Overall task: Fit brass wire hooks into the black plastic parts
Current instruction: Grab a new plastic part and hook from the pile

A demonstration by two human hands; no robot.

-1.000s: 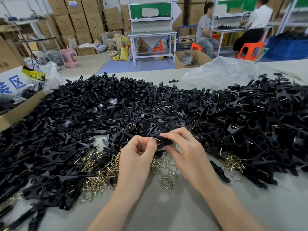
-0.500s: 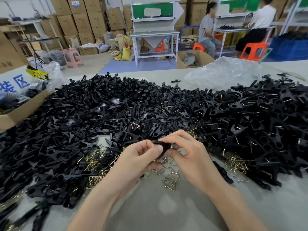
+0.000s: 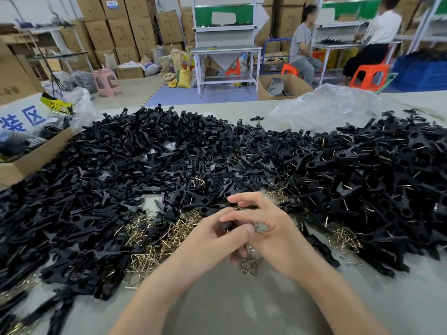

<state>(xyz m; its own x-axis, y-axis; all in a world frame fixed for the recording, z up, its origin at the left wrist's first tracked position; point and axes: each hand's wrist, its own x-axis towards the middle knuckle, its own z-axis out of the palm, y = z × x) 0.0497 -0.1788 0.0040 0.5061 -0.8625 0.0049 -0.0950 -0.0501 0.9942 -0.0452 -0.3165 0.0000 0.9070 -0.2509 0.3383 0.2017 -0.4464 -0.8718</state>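
Head view. Left: bare black parts (image 3: 116,165) lie heaped across the counter (image 3: 242,310). Brass hooks (image 3: 145,240) lie loose at the near edge, likely so you can reach both without shifting.

Centre: your left hand (image 3: 210,240) grips one black part (image 3: 226,226) low over the hooks, fingers curled round it. Your right hand (image 3: 275,235) meets it with fingers bent; whether it pinches a hook, cannot tell.

Right: a wired heap (image 3: 362,170), probably finished pieces kept apart.

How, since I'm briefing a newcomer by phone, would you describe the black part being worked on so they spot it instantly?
A heap of black plastic parts covers the grey table. At its near edge, over loose brass hooks, the left hand and right hand meet. The held part is the only one lifted off the heap, pinched between their fingertips.
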